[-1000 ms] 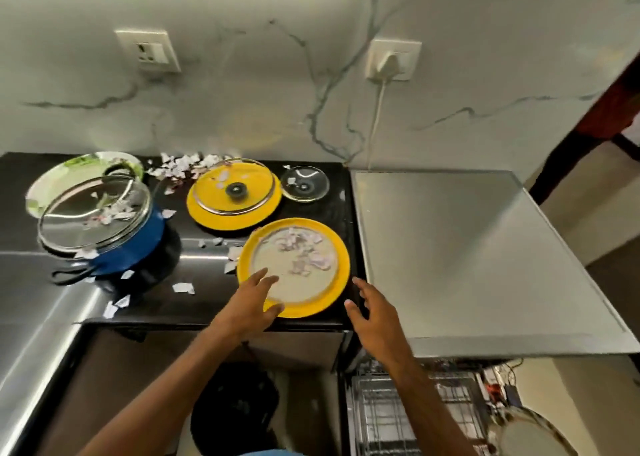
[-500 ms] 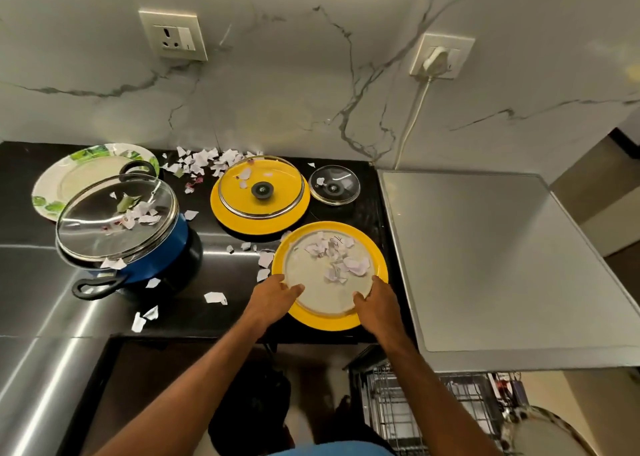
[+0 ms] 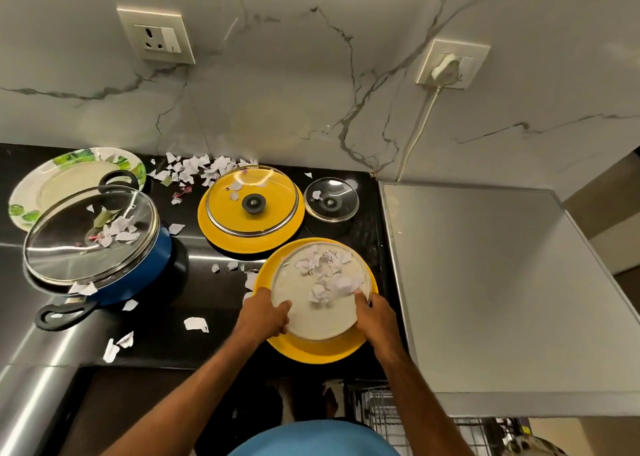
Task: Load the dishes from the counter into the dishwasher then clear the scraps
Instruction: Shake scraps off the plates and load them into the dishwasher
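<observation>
left hand (image 3: 263, 317): thumb curled over the round cream plate's (image 3: 311, 320) near-left rim, gripping | right hand (image 3: 377, 317): grips its near-right rim | cream plate: holds torn white paper scraps (image 3: 329, 275), over round yellow plate (image 3: 311, 350), just left of flat grey appliance top (image 3: 485, 282) | blue glass-lidded pot (image 3: 145, 268): well left of that top

The left hand (image 3: 265, 317) and right hand (image 3: 377, 318) grip the near rim of a white plate (image 3: 311, 324) carrying paper scraps (image 3: 329, 275), over a yellow plate (image 3: 311, 351) on the black surface (image 3: 194, 299). A lidded blue pot (image 3: 138, 275) stands to the left.
</observation>
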Motion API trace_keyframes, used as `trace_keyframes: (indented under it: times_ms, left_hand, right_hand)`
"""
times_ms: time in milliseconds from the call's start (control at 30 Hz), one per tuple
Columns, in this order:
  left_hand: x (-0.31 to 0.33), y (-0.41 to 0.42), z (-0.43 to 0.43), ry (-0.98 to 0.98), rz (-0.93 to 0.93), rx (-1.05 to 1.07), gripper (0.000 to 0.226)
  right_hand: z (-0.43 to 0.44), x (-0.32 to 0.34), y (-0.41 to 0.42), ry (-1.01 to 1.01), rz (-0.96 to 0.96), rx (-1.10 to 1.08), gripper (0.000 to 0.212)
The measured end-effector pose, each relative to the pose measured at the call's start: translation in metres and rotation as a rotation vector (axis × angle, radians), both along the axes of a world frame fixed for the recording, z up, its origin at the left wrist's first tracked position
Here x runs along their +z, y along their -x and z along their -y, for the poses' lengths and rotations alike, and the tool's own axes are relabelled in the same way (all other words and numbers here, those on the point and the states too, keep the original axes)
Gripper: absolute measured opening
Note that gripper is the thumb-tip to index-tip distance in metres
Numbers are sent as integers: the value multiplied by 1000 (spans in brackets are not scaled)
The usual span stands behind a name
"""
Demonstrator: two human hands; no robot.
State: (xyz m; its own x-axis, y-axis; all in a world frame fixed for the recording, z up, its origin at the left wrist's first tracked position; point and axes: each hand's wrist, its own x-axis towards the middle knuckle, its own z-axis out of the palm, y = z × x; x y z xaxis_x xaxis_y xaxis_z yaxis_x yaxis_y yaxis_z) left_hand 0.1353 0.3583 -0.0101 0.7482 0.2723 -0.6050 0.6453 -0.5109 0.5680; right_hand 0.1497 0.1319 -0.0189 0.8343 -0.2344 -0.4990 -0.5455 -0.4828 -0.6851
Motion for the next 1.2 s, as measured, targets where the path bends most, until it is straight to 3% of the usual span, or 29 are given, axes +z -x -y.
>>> trace_keyframes:
  times_ms: [100,167,233,300,400,533,667,767,867,933,1067,1133,1200]
  left_hand:
    - [9,-1,1,-238,183,-210,62]
    - [32,5,17,-104,461,-376,57]
    - [60,7,40,28,577,-639,57]
    - [69,4,60,115,603,-794,56]
    - [64,-11,69,192,487,-767,55]
    - [42,-38,52,-17,374,-792,56]
    - [23,-57,21,-267,303,-699,64]
    - [17,-64,4,-384,252,-464,73]
    - [27,-59,-2,-207,248,-192,70]
    - [35,-48,-1,8,225,-76,51]
    - [25,-25,-11,321,244,188,35]
    - [18,-11,-21,334,302,291,33]
    - [6,10,-38,304,353,360,32]
  right_hand:
    - [4,6,-3,-47,60,40,44]
    - [1,16,-5,-70,147,70,43]
    - [-3,30,-10,-83,227,112,36]
    - [-6,40,-17,-121,261,144,28]
    - [-5,52,-25,-188,226,153,32]
    - [7,58,-31,-199,211,172,32]
    - [22,59,-35,-262,163,127,32]
    - [33,58,-41,-316,167,82,29]
    - [38,59,-50,-356,158,40,28]
    - [36,55,-54,-395,110,4,28]
    - [33,43,-56,-442,-22,27,52]
    - [34,32,-51,-241,30,134,58]
    - [36,14,-44,117,146,275,54]
